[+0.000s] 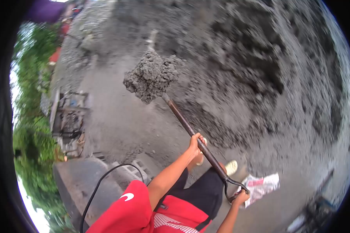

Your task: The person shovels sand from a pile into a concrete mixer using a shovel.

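Note:
A shovel point(184, 122) with a dark shaft stretches diagonally away from me, its blade lifted and covered by a heap of damp grey sand-like material point(151, 75). Partway along the shaft, my left hand point(197, 143) is wrapped round it. My right hand point(241, 197) grips the D-shaped handle at the near end. The blade itself is mostly hidden beneath the load. My feet, one in a pale shoe point(231, 167), stand below the shaft.
A large grey sand-like pile point(252, 58) fills the upper right. Lower left are a grey metal container point(81, 174), a black cable point(99, 182) and hollow concrete blocks point(142, 167). A printed white bag point(262, 188) lies by my right hand. Greenery point(35, 143) lines the left.

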`<move>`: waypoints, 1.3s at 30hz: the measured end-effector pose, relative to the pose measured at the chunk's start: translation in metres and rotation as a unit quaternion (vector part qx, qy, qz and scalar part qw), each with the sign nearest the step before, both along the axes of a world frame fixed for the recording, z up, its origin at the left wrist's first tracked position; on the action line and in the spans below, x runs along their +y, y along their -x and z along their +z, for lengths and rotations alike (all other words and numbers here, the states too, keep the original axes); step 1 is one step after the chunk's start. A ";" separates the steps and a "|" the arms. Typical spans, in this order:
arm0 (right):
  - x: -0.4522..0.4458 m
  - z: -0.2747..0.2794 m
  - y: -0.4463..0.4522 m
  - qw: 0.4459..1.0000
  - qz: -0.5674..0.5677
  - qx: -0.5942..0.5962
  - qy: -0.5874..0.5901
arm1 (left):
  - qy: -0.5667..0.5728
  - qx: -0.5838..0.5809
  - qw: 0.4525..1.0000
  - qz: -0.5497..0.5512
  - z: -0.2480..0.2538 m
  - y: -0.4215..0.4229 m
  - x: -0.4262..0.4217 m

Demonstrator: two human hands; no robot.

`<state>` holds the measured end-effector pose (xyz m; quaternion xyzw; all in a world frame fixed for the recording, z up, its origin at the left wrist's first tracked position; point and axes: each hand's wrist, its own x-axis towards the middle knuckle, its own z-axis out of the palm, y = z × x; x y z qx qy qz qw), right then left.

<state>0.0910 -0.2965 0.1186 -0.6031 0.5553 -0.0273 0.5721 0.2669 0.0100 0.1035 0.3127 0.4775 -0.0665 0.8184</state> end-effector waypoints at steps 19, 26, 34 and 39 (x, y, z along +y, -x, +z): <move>0.193 0.368 -0.082 0.448 0.433 -0.773 -0.117 | -0.142 -0.703 0.554 0.423 0.398 0.359 0.160; 0.162 0.278 -0.096 0.717 0.611 -0.248 -0.228 | -0.114 -0.554 0.700 0.435 0.360 0.336 0.144; 0.009 0.275 -0.098 0.810 0.560 -0.123 -0.123 | 0.053 -0.141 0.895 0.419 0.185 0.204 0.092; -0.067 0.389 -0.073 0.735 0.584 -0.233 0.253 | 0.244 0.030 0.919 0.308 0.122 0.117 -0.055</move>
